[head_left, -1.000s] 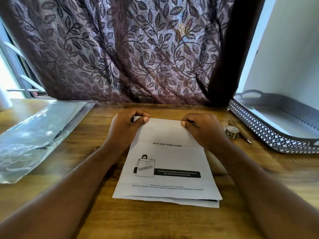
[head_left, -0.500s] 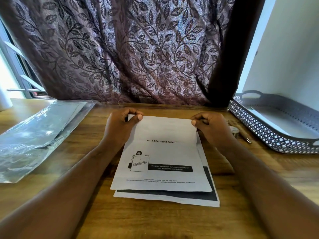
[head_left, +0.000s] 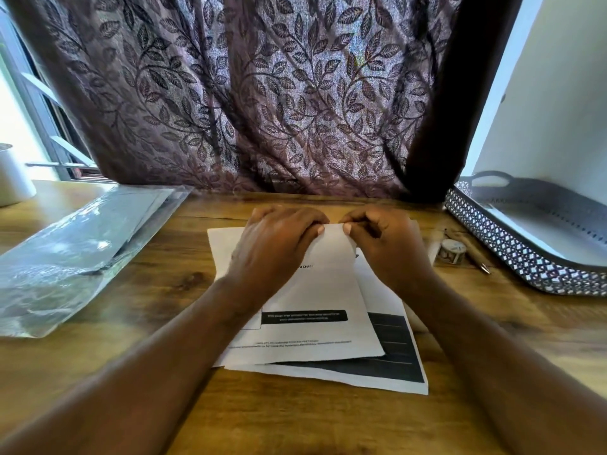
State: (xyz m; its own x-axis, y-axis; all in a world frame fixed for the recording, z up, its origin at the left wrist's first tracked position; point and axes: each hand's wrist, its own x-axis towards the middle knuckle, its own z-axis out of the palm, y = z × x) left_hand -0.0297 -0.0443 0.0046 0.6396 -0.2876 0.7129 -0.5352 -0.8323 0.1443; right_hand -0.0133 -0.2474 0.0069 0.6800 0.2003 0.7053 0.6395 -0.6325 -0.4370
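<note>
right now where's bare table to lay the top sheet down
Bare table lies between the plastic sleeves and the papers, and along the near edge in front of them. The right is crowded: a tape roll and pen fill the strip beside the tray. The left hand and right hand pinch the top sheet.

The left hand (head_left: 276, 247) and right hand (head_left: 387, 254) are bare, as are both forearms down to the frame's edge; the thumbnails are trimmed short.

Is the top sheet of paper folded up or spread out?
Spread out: the top sheet lies open, askew over the lower sheet, while left hand and right hand pinch its far edge.
</note>
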